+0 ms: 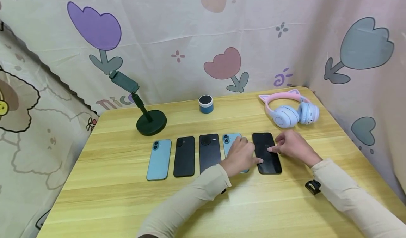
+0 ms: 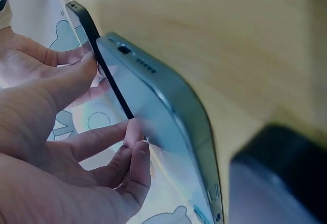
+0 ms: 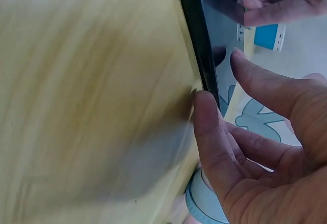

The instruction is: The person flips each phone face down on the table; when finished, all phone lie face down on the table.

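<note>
A black phone [image 1: 262, 144] lies screen up at the right end of a row of phones. My left hand [image 1: 240, 154] is at its left side, thumb reaching over the lower left edge and the other fingers bent beside it. That hand partly covers a light blue phone [image 1: 228, 140] lying camera side up. On the other side, my right hand [image 1: 294, 146] has its thumb over the screen. In the right wrist view, the index fingertip is right at the long edge of the black phone [image 3: 196, 35], with the thumb apart from the screen.
Left along the row lie a dark phone [image 1: 209, 155], a black phone [image 1: 184, 157] and a blue phone [image 1: 159, 159], backs up. Behind stand a dark green lamp [image 1: 151, 122], a small blue speaker [image 1: 206, 105] and pink-and-blue cat-ear headphones [image 1: 287, 116]. Patterned curtains border the wooden table [image 1: 104, 195].
</note>
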The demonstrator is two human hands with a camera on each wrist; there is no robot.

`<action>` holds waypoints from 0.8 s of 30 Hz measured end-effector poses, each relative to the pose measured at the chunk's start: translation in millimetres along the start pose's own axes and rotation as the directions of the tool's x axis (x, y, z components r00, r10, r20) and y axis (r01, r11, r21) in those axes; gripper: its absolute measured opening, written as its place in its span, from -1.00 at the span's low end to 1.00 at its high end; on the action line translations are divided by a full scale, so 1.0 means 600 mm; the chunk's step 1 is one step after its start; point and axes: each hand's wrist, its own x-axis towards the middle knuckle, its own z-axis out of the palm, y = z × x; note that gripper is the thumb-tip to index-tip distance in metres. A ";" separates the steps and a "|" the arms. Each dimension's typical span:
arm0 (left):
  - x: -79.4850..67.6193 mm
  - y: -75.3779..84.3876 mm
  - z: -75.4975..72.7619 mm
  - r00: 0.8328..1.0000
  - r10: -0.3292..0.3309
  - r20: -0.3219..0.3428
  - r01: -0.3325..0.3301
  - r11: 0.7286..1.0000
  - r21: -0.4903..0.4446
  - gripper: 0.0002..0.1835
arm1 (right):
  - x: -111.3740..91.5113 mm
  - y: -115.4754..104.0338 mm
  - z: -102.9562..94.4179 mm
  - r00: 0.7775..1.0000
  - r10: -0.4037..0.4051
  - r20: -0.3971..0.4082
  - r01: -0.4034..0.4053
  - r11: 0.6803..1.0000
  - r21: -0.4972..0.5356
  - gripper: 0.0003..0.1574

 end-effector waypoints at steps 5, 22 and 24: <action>0.004 0.005 0.004 1.000 -0.011 -0.008 0.011 1.000 -0.013 -0.51 | 0.002 -0.001 0.006 1.000 0.003 0.007 -0.003 1.000 0.005 -0.34; -0.003 0.010 0.011 0.993 -0.108 -0.049 0.095 0.972 -0.213 -0.63 | 0.001 -0.008 0.012 1.000 -0.003 -0.013 0.003 0.999 0.035 -0.46; -0.004 0.010 0.010 0.992 -0.117 -0.056 0.100 0.965 -0.243 -0.62 | 0.000 -0.009 0.013 1.000 -0.005 -0.012 0.005 0.999 0.045 -0.50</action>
